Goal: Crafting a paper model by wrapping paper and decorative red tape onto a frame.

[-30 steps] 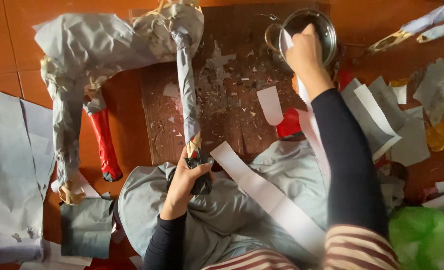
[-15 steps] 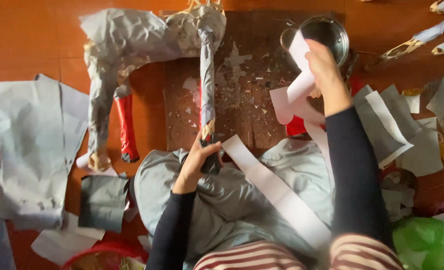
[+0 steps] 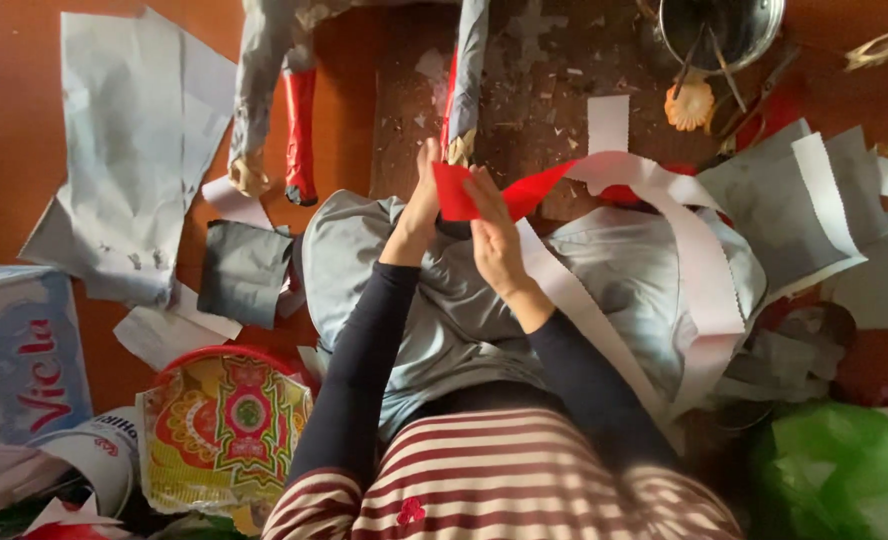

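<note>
Both my hands meet over my lap on a red paper strip (image 3: 524, 190) that runs right into a long white strip (image 3: 694, 240). My left hand (image 3: 422, 200) pinches the strip's left end at the foot of a paper-wrapped leg (image 3: 466, 70) of a papier-mâché figure. My right hand (image 3: 494, 235) holds the same red piece from below. A second leg (image 3: 299, 130), red at its lower part, stands further left. The figure's body is cut off at the top edge.
A metal pot (image 3: 724, 30) with tools and a scalloped orange piece (image 3: 689, 105) sit at top right. Grey paper sheets (image 3: 134, 150) lie left, white and grey scraps (image 3: 824, 190) right. A patterned round tin (image 3: 229, 420) and a green bag (image 3: 844, 470) flank my knees.
My right hand came back from the pot to my lap, bringing the strip. Both hands now hold its red end. The view tilted down, so the figure's body left the frame.
</note>
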